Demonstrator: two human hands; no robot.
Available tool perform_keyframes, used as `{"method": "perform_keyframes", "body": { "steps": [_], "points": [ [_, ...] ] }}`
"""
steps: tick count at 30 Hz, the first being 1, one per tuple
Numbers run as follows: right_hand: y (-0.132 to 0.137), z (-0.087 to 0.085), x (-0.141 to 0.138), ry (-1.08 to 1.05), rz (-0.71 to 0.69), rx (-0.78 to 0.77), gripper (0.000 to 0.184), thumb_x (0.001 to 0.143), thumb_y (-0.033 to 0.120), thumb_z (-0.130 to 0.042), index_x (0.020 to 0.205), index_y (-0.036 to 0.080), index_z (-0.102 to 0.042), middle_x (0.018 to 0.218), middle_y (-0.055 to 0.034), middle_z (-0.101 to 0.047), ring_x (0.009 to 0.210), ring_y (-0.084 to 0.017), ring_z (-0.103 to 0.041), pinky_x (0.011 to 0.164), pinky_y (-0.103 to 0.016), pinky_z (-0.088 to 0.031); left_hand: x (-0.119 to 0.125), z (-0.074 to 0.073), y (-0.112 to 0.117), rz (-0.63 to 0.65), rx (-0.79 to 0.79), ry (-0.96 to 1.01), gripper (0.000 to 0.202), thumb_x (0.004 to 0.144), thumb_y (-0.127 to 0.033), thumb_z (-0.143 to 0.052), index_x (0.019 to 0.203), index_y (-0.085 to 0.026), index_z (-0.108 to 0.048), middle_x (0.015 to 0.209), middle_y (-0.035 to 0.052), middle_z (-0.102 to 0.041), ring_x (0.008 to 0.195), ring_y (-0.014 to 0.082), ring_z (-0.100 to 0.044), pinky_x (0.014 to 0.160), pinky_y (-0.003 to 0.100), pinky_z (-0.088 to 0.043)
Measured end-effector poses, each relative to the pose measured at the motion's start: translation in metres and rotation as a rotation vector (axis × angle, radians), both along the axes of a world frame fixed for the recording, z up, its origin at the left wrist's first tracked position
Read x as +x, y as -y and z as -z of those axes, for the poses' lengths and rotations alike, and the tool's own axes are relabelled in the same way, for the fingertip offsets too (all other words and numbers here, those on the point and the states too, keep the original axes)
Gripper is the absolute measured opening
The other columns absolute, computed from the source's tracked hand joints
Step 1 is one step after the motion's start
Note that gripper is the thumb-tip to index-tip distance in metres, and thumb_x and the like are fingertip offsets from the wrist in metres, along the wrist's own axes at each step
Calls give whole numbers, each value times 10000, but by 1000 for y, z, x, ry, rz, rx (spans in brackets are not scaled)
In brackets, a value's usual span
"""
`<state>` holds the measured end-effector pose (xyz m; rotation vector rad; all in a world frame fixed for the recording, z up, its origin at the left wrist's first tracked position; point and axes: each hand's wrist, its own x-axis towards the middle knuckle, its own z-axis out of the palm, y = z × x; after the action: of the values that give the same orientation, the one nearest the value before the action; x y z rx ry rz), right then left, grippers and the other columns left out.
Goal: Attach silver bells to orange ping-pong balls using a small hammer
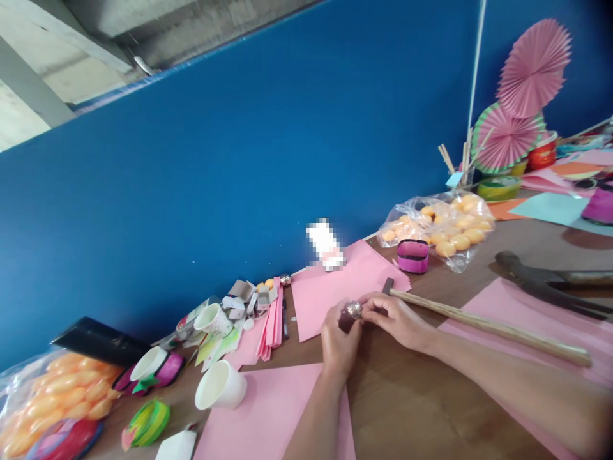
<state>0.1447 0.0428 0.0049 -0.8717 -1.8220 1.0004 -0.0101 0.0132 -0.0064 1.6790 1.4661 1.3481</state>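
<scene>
Forearms stretched in from the bottom and right, a person's left hand [336, 338] grasps a small silvery ball [354, 310], right of the frame's center, fingers curled. The right hand [396, 319] brings its fingertips to the ball's side; its grip cannot be told. Orange balls [460, 242] fill a clear bag [407, 208], upper right; a white cup [234, 388] stands lower left.

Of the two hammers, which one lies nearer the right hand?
The slim hammer, its small dark head just by the right hand. The other hammer, with a bigger curved black head, lies farther off.
</scene>
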Motion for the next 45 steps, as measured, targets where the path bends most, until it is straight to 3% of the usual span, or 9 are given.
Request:
{"method": "perform_keyframes", "body": {
  "steps": [13, 29, 45],
  "points": [
    [-2, 2, 0, 16, 13, 42, 127, 809, 204, -517, 695, 190, -571, 853, -28, -601, 801, -157, -561, 772, -291, -432, 2, -4, 1, -35, -6, -30, 390, 678, -179, -631, 1065, -199, -596, 1020, 70, -630, 965, 221, -574, 853, 370, -444],
    [-1, 2, 0, 34, 1, 39, 129, 799, 219, -529, 688, 189, -587, 887, -36, -604, 826, -162, -565, 773, -291, -433, 2, -5, 2, -21, 1, -34, 395, 680, -126, -607, 1068, -197, -583, 1037, 64, -613, 973, 195, -566, 857, 342, -445],
    [0, 0, 0, 15, 37, -36, 101, 765, 216, -540, 688, 187, -599, 821, -27, -679, 804, -187, -609, 749, -294, -443, 1, -6, 4, -15, 27, -120, 385, 690, -115, -602, 1064, -205, -590, 1051, 56, -623, 1008, 190, -549, 898, 338, -414]
  ]
}}
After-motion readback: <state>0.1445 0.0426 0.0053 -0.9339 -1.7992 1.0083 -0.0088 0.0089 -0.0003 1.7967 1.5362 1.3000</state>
